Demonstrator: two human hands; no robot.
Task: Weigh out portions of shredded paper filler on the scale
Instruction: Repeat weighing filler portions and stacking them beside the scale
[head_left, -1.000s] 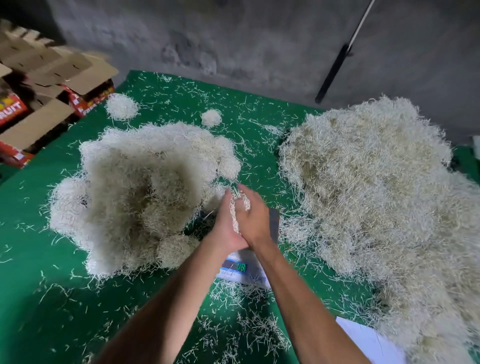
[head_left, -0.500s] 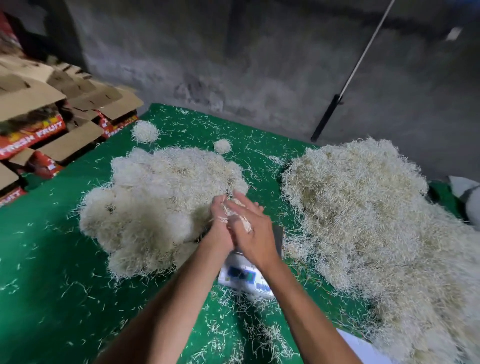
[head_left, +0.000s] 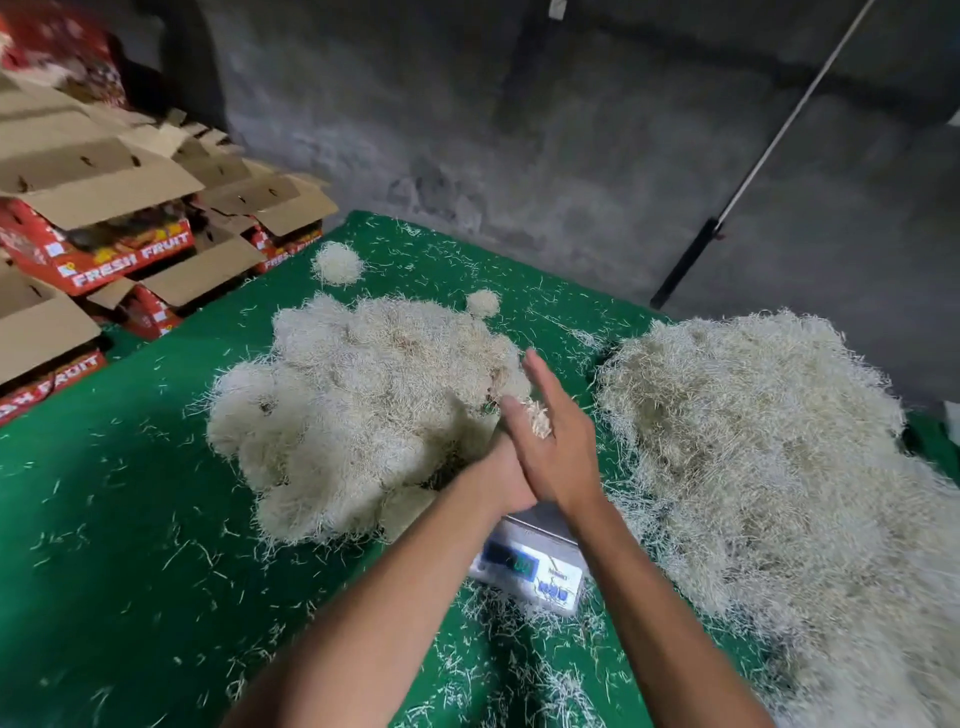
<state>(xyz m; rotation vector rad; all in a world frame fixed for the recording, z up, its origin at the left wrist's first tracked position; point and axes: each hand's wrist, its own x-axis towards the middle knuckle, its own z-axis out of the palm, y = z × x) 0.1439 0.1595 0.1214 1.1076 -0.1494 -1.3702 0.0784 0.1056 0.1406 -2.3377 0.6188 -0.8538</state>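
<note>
On the green table (head_left: 104, 519) lie two heaps of pale shredded paper: a lumpy left pile (head_left: 363, 405) and a larger loose right pile (head_left: 753, 441). Between them at the front stands a small silver scale (head_left: 530, 566) with a lit display; my forearms cover most of its platform. My right hand (head_left: 556, 447) lies with straight fingers over my left hand (head_left: 493, 483), just above and behind the scale. A small wad of shredded paper (head_left: 538, 420) peeks out between them. My left fingers are hidden under my right hand.
Two small paper balls (head_left: 337, 262) (head_left: 483, 302) sit behind the left pile. Open red fruit cartons (head_left: 104, 249) are stacked off the table's left edge. A pole (head_left: 779, 135) leans on the grey wall behind. Loose strands litter the cloth.
My hands stay together over the scale with the wad. My right hand's fingers have straightened and slid forward over my left hand. The camera has tilted up.
</note>
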